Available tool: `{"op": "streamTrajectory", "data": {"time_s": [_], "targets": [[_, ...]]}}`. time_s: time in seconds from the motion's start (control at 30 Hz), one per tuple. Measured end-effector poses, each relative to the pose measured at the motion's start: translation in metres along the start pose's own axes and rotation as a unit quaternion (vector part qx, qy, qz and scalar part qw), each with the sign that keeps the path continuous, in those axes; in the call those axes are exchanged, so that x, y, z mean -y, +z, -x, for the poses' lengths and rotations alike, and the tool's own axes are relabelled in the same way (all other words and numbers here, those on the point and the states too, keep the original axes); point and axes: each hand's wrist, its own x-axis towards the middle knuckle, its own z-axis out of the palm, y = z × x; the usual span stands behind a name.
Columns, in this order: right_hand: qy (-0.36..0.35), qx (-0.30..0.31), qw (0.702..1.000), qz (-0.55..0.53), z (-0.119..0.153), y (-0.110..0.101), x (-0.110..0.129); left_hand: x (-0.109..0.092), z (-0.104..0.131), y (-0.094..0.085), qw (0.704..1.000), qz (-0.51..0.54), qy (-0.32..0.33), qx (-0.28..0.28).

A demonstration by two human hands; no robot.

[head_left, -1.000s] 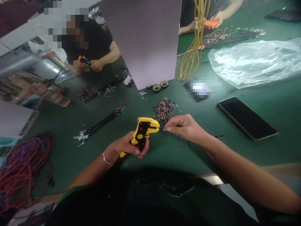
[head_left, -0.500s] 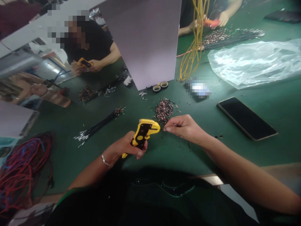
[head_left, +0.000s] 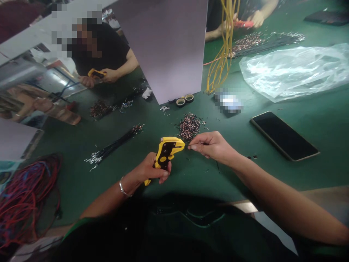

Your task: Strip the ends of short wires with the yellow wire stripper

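My left hand is wrapped round the handles of a yellow and black wire stripper, whose jaws point right. Thumb and fingers of my right hand are pinched together at the jaw tip, on a thin dark wire. Most of that wire is hidden by the hand; a short dark length shows below it. Whether its end lies inside the jaws, I cannot tell. Just beyond the jaws is a heap of copper and black wire scraps. To the left lies a bundle of black wires with bared ends.
A black phone lies at right, near a clear plastic bag. Two tape rolls sit by a pale upright panel. Yellow wires hang behind. Red and blue cables pile at left. Co-workers handle tools across the table.
The view has shifted slightly. The stripper's lower handle tip has moved a little to the right in my left hand. My right hand keeps its pinch beside the jaws.
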Motion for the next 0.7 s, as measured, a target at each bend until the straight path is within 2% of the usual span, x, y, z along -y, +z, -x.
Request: {"op": "streamTrajectory", "data": {"time_s": [0.1,0.2,0.27,0.37,0.53,0.57,0.6,0.7], "targets": [[0.0,-0.012,1.0,0.028,-0.002,-0.002,-0.004,-0.002,-0.001,0.004,1.0,0.01,0.005,-0.017],[-0.074,-0.059,0.991,0.099,-0.002,-0.004,-0.004,-0.004,-0.002,0.007,0.999,0.018,0.017,-0.034],[-0.138,-0.126,0.966,0.177,-0.001,-0.003,-0.003,-0.005,-0.004,0.009,0.998,0.012,0.027,-0.048],[-0.199,-0.242,0.903,0.295,0.008,0.005,0.002,-0.004,-0.008,0.01,0.996,0.008,0.048,-0.071],[-0.27,-0.234,0.849,0.39,0.029,0.031,0.014,-0.003,-0.011,0.011,0.989,-0.005,0.074,-0.126],[-0.272,-0.219,0.854,0.384,0.032,0.036,0.016,-0.003,-0.012,0.012,0.988,-0.012,0.073,-0.138],[-0.258,-0.189,0.875,0.363,0.034,0.04,0.019,-0.004,-0.012,0.014,0.986,-0.019,0.072,-0.149],[-0.125,-0.073,0.953,0.268,0.033,0.053,0.02,-0.007,-0.014,0.021,0.98,-0.031,0.078,-0.183]]}}
